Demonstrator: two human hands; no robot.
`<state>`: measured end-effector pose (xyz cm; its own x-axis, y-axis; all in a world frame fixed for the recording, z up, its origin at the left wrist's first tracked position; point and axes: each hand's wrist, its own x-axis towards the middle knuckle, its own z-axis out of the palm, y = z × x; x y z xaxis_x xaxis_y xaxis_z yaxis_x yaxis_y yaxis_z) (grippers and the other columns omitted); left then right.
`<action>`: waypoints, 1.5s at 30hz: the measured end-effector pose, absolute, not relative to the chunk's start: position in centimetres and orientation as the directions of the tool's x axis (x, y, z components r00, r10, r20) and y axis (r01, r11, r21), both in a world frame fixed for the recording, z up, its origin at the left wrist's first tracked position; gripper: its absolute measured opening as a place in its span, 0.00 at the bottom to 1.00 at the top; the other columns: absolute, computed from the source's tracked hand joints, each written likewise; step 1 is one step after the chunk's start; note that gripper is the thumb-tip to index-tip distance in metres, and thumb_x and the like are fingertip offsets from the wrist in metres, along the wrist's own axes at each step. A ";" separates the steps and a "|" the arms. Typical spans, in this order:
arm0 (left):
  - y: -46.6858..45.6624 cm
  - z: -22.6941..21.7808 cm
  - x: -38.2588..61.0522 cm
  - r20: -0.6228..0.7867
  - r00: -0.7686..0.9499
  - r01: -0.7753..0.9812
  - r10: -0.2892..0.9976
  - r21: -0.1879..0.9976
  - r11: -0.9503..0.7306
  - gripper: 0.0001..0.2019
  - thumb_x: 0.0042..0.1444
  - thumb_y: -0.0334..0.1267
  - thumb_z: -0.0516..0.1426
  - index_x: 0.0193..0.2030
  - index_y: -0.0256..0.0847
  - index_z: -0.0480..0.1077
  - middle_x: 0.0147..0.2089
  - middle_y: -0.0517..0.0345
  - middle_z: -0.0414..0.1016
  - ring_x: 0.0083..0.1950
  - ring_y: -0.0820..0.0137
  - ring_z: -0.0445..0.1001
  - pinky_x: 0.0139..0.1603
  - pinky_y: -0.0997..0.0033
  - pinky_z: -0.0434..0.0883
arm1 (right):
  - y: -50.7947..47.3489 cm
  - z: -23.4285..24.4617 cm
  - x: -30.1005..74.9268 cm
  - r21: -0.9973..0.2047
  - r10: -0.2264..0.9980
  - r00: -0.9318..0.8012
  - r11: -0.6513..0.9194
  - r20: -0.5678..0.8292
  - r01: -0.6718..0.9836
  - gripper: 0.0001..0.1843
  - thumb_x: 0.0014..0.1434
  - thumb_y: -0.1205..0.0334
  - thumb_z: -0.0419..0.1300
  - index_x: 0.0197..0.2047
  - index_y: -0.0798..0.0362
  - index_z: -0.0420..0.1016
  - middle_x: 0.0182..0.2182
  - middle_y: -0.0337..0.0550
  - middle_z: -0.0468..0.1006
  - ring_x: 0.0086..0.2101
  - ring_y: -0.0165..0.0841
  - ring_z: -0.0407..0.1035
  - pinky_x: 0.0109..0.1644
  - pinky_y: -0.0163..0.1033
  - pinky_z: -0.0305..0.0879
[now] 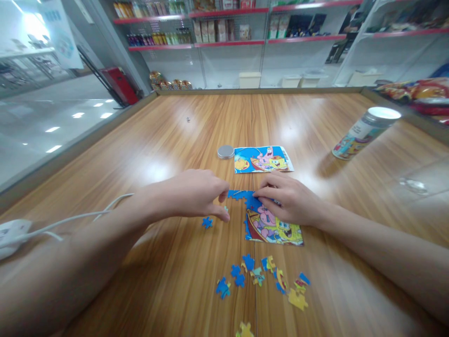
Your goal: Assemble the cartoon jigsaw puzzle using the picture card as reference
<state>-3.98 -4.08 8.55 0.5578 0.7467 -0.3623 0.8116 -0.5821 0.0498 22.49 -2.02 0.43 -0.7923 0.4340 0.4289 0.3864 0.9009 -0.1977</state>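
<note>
A partly assembled cartoon jigsaw puzzle point(273, 227) lies on the wooden table point(175, 140) in front of me. My left hand point(196, 193) is curled, thumb and fingers pinched at the puzzle's upper left edge, on a small piece I can barely see. My right hand point(287, 196) rests flat on the puzzle's top part, fingers pressed together and pointing left. One loose blue piece point(207, 222) sits just under my left hand. Several loose pieces point(261, 278) lie scattered nearer to me.
A printed reference picture point(263, 159) lies beyond the puzzle with a round metal lid point(225, 151) beside it. A cylindrical puzzle can point(365, 132) stands at the right. A white cable point(80, 216) and device lie at the left. Shop shelves point(228, 28) stand behind the table.
</note>
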 end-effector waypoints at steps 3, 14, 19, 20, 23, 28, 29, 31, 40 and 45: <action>-4.4 8.2 -3.5 -0.406 0.581 0.794 0.706 0.092 -0.600 0.12 0.55 0.46 0.66 0.42 0.43 0.77 0.32 0.57 0.78 0.32 0.65 0.76 0.32 0.71 0.64 | -2.0 0.4 22.5 -0.204 0.436 -0.789 0.900 0.433 0.386 0.10 0.66 0.66 0.56 0.45 0.53 0.79 0.37 0.48 0.75 0.38 0.37 0.67 0.42 0.44 0.65; -4.5 8.3 -3.7 -0.423 0.588 0.778 0.689 0.063 -0.625 0.17 0.54 0.53 0.66 0.44 0.45 0.76 0.33 0.56 0.79 0.35 0.63 0.77 0.31 0.71 0.62 | -2.1 0.4 22.5 -0.199 0.431 -0.790 0.902 0.437 0.383 0.10 0.66 0.65 0.57 0.44 0.54 0.79 0.37 0.48 0.74 0.38 0.37 0.68 0.42 0.44 0.65; -5.1 8.1 -3.2 -0.457 0.584 0.777 0.671 0.075 -0.625 0.08 0.59 0.42 0.62 0.43 0.44 0.76 0.34 0.56 0.80 0.36 0.64 0.78 0.33 0.70 0.65 | -2.0 0.3 22.5 -0.198 0.439 -0.789 0.899 0.430 0.391 0.09 0.66 0.65 0.57 0.44 0.55 0.80 0.37 0.49 0.74 0.38 0.38 0.68 0.42 0.44 0.65; -5.2 8.2 -3.1 -0.449 0.576 0.783 0.683 0.063 -0.619 0.09 0.60 0.43 0.62 0.44 0.44 0.76 0.34 0.55 0.80 0.36 0.63 0.78 0.33 0.70 0.65 | -2.0 0.3 22.5 -0.200 0.439 -0.790 0.898 0.427 0.391 0.09 0.66 0.65 0.58 0.44 0.55 0.80 0.37 0.49 0.74 0.38 0.38 0.68 0.42 0.44 0.65; -5.7 8.3 -2.7 -0.420 0.548 0.800 0.723 0.014 -0.599 0.19 0.58 0.55 0.62 0.43 0.41 0.77 0.34 0.51 0.80 0.36 0.59 0.78 0.32 0.67 0.66 | -2.0 0.2 22.5 -0.203 0.436 -0.793 0.900 0.425 0.386 0.09 0.65 0.63 0.59 0.44 0.55 0.80 0.37 0.49 0.74 0.38 0.38 0.67 0.42 0.44 0.65; -6.0 7.9 -2.2 -0.416 0.538 0.803 0.734 -0.013 -0.596 0.14 0.60 0.48 0.61 0.43 0.39 0.77 0.35 0.50 0.80 0.35 0.59 0.78 0.32 0.67 0.66 | -2.0 0.2 22.5 -0.196 0.435 -0.790 0.901 0.432 0.388 0.09 0.65 0.66 0.57 0.44 0.55 0.80 0.37 0.48 0.74 0.38 0.37 0.67 0.42 0.43 0.64; -5.8 7.8 -2.3 -0.415 0.543 0.801 0.730 -0.007 -0.599 0.13 0.60 0.47 0.60 0.44 0.40 0.77 0.34 0.50 0.80 0.35 0.60 0.78 0.32 0.67 0.66 | -1.9 0.2 22.5 -0.196 0.434 -0.791 0.901 0.432 0.387 0.09 0.65 0.65 0.58 0.44 0.55 0.80 0.37 0.49 0.74 0.38 0.37 0.68 0.42 0.43 0.64; -5.4 7.6 -2.5 -0.419 0.548 0.797 0.724 0.000 -0.604 0.13 0.60 0.47 0.60 0.43 0.41 0.78 0.33 0.52 0.80 0.34 0.60 0.78 0.31 0.68 0.65 | -1.9 0.2 22.5 -0.196 0.433 -0.792 0.902 0.430 0.386 0.10 0.65 0.64 0.58 0.44 0.55 0.80 0.37 0.49 0.74 0.39 0.38 0.68 0.42 0.43 0.64; -4.1 8.0 -3.5 -0.374 0.647 0.724 0.665 0.025 -0.690 0.08 0.57 0.36 0.61 0.44 0.44 0.77 0.31 0.58 0.79 0.31 0.66 0.76 0.28 0.71 0.58 | -2.0 0.3 22.4 -0.190 0.433 -0.792 0.901 0.430 0.390 0.11 0.67 0.65 0.55 0.45 0.56 0.80 0.37 0.49 0.74 0.39 0.37 0.68 0.42 0.44 0.65; -3.8 7.9 -3.6 -0.341 0.696 0.676 0.632 0.012 -0.737 0.09 0.56 0.36 0.62 0.44 0.43 0.77 0.31 0.57 0.79 0.29 0.68 0.75 0.27 0.71 0.57 | -2.0 0.3 22.5 -0.200 0.440 -0.792 0.898 0.423 0.392 0.11 0.67 0.64 0.56 0.45 0.56 0.80 0.38 0.49 0.74 0.39 0.37 0.68 0.43 0.43 0.66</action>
